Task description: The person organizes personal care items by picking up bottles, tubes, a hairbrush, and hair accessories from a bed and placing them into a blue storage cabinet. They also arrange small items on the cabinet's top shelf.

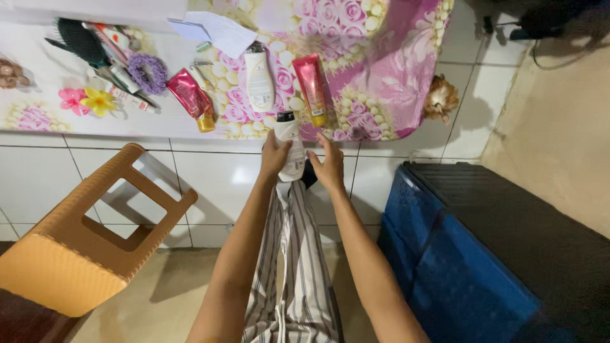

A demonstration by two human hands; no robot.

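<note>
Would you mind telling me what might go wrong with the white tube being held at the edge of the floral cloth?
The white tube sits between left hand and right hand right at the cloth's edge, so it might slip to the floor. It may also nudge the pink tube close above it.

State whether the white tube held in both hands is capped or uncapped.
Capped: the white tube has a dark cap on its far end, between left hand and right hand.

white tube below white, pink tubes.
</note>
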